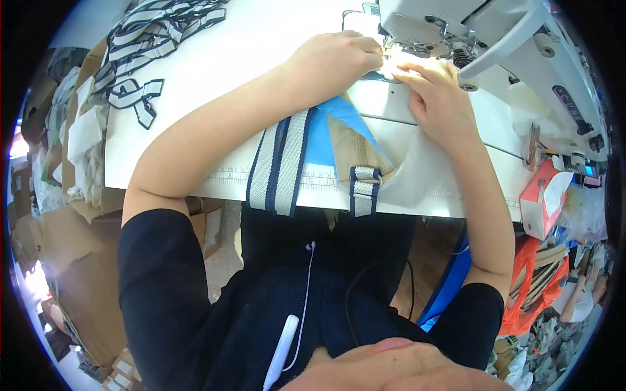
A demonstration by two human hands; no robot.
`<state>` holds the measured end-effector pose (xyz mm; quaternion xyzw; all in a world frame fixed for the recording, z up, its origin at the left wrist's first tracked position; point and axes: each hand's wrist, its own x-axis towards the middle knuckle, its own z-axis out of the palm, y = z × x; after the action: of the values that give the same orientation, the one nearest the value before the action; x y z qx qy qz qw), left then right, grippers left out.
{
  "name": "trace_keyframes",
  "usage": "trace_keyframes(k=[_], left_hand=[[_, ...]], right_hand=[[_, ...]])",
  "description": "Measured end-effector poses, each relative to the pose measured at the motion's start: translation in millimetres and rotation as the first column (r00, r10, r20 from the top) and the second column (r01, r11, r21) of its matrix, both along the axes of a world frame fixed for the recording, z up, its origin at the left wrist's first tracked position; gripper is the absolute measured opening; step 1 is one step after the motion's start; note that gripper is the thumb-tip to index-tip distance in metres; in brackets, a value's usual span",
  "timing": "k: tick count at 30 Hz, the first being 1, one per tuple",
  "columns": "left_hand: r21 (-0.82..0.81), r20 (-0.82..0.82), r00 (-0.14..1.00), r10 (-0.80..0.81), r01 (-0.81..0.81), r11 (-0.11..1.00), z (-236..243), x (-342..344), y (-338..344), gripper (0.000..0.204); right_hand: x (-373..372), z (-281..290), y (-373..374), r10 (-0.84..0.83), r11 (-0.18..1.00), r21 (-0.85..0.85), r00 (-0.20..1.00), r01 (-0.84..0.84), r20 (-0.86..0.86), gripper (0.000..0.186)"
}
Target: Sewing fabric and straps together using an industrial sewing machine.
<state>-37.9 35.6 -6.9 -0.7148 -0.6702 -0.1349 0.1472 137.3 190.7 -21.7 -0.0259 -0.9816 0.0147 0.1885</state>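
Note:
At the sewing machine's lit needle area, my left hand is closed with its fingertips together beside the presser foot; what it pinches is hidden in the glare. My right hand lies just right of the needle, its fingers stretched out toward the foot. Below my left wrist hangs a blue and tan fabric piece with a short striped strap and metal ring at its lower end. Next to it, a grey webbing strap with navy edges drapes over the table's front edge.
A heap of similar striped straps lies at the far left of the white table. A ruler strip runs along the front edge. On the right are thread snips, a red tissue box and an orange bag. Cardboard boxes stand at left.

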Motion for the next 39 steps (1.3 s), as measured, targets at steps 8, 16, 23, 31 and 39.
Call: trace_keyframes(k=[8,16,23,31,39], left_hand=[[0.029,-0.027,0.999,0.035,-0.034,0.999,-8,-6,7,0.03],[0.039,-0.051,0.995,0.081,-0.079,0.996,-12,-14,14,0.031],[0.103,-0.034,0.998,0.046,-0.043,0.994,-12,-11,14,0.028],[0.013,0.022,0.995,0.093,-0.093,0.996,-8,-16,9,0.034],[0.124,0.056,0.995,0.084,-0.09,0.988,18,-2,-25,0.033]], right_hand=[[-3,0,-3,-0.046,0.997,0.057,0.999,0.047,-0.016,0.04],[-5,-6,-3,-0.122,0.99,0.075,0.991,0.118,0.053,0.051],[-3,-9,-1,-0.111,0.991,0.074,0.994,0.112,-0.011,0.049],[19,23,-4,0.314,0.871,-0.38,0.948,-0.311,-0.056,0.033],[37,49,-27,0.413,0.86,-0.414,0.883,-0.298,0.222,0.045]])
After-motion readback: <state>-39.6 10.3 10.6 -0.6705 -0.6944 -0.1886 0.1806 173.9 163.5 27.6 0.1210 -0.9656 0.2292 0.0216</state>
